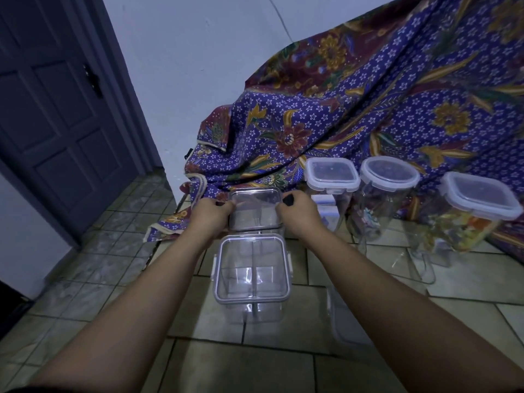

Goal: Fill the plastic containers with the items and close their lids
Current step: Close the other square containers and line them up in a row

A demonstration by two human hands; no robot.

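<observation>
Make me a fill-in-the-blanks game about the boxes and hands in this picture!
1. Both hands, the left hand and the right hand, grip the far square container, one on each ____.
2. The near square container in front of it has its lid ____.
3. To the right stand ____ more lidded containers, the middle one a round container.
4. A patterned cloth hangs ____ the containers.

Missing words: side; on; three; behind
</observation>
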